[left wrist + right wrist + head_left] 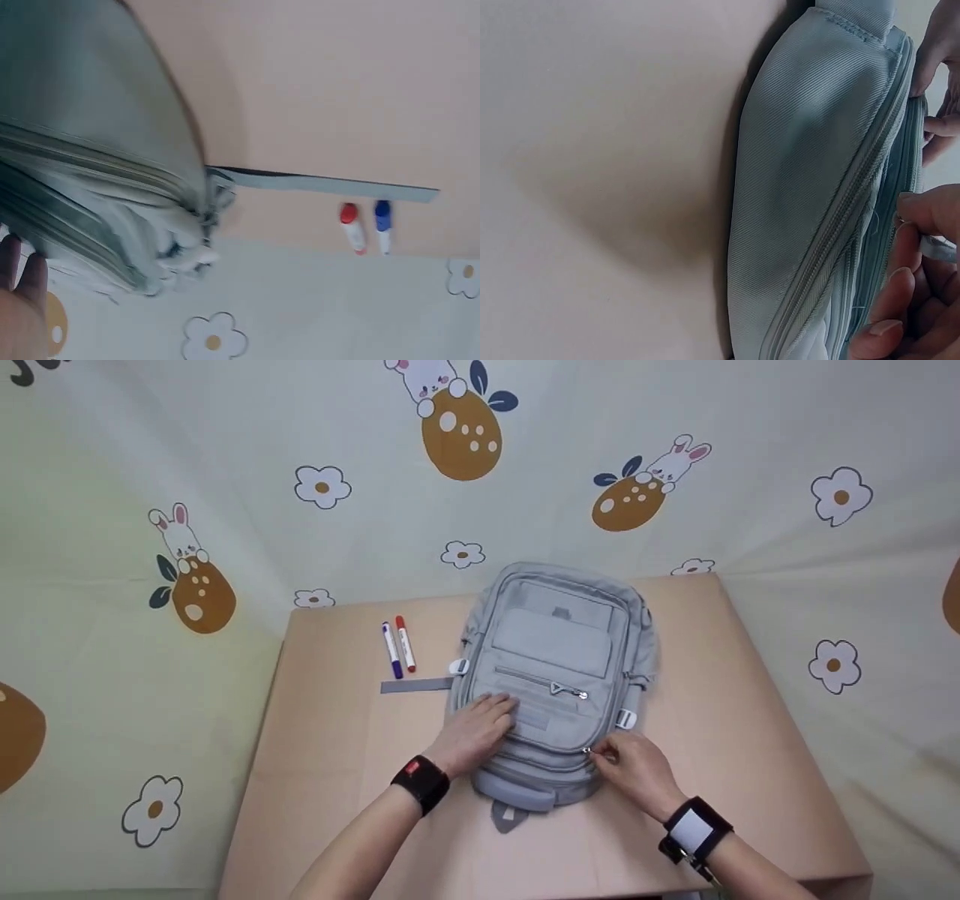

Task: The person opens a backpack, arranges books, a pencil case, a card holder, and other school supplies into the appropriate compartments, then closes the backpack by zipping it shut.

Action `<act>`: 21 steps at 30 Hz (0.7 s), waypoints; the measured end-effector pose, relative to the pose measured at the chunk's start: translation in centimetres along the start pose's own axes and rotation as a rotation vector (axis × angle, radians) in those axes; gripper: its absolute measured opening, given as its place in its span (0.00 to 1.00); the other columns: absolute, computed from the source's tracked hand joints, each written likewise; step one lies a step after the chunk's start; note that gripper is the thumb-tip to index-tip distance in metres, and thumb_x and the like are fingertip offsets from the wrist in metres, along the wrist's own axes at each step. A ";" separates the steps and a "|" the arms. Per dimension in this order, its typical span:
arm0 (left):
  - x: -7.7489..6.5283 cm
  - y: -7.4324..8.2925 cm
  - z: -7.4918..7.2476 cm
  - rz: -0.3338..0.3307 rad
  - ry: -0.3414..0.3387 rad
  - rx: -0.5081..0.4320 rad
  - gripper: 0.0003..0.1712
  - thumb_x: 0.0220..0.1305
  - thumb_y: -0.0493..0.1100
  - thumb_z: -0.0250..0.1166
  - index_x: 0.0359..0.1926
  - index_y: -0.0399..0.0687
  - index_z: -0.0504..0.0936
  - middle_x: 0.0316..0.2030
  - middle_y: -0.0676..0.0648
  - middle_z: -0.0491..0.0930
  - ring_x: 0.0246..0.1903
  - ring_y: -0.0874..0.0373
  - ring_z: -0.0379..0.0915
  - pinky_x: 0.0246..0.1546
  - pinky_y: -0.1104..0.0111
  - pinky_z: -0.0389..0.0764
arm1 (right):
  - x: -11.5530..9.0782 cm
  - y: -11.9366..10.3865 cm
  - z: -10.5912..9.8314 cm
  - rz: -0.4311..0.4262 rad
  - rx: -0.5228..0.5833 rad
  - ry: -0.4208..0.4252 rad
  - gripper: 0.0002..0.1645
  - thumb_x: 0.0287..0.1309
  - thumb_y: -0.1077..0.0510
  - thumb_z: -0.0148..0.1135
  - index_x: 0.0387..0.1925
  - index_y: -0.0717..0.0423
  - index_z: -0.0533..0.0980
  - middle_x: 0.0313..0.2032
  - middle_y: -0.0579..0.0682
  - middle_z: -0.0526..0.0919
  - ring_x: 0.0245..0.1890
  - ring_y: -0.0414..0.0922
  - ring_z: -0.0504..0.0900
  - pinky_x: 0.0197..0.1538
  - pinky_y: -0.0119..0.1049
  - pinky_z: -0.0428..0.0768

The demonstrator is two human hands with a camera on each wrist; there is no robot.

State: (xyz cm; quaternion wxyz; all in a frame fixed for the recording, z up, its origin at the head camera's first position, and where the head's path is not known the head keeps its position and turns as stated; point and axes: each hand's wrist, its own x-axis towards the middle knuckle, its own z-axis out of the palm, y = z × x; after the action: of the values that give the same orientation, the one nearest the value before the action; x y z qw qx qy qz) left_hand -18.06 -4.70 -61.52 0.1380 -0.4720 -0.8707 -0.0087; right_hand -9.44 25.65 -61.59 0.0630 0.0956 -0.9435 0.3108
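Observation:
A light grey backpack lies on its back on the cardboard-coloured tabletop, its top handle toward the person. At the upper front edge the right hand pinches a zipper pull between thumb and fingers. The right wrist view shows that hand beside the zipper track, where a gap between the zipper edges exposes the inside. Flat on the front panel, to the left, rests the left hand with its fingers extended. In the left wrist view only some of its fingertips show.
A purple-capped marker and a red-capped marker lie left of the backpack. Below them a grey strap sticks out sideways. A curtain printed with rabbits and flowers surrounds the table.

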 end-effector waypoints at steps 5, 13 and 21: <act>-0.8 -1.2 -0.3 -0.027 -0.014 0.038 0.04 0.72 0.38 0.60 0.44 0.43 0.79 0.64 0.43 0.77 0.67 0.50 0.70 0.69 0.60 0.67 | -0.2 -0.2 0.1 0.029 0.013 0.015 0.10 0.51 0.60 0.77 0.26 0.44 0.82 0.28 0.35 0.79 0.32 0.39 0.78 0.37 0.39 0.78; -1.0 -1.4 -0.2 -0.064 0.010 -0.057 0.07 0.73 0.43 0.63 0.41 0.43 0.79 0.62 0.44 0.79 0.67 0.51 0.70 0.67 0.62 0.68 | -0.4 -0.9 0.3 0.140 0.125 -0.018 0.11 0.53 0.59 0.77 0.25 0.41 0.82 0.26 0.34 0.80 0.29 0.37 0.78 0.35 0.36 0.77; -1.0 -1.2 -0.2 -0.079 0.021 -0.071 0.07 0.73 0.43 0.64 0.41 0.44 0.80 0.62 0.45 0.79 0.67 0.51 0.71 0.66 0.62 0.69 | 0.0 -3.3 1.6 0.084 0.119 -0.034 0.09 0.53 0.55 0.78 0.24 0.40 0.84 0.26 0.32 0.82 0.27 0.35 0.78 0.32 0.34 0.76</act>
State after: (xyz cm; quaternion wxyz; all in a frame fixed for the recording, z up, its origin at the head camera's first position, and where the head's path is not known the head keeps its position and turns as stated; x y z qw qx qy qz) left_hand -18.53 -6.22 -61.42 0.1298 -0.4418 -0.8862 -0.0501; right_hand -8.81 22.06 -60.96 0.0283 0.0648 -0.9276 0.3668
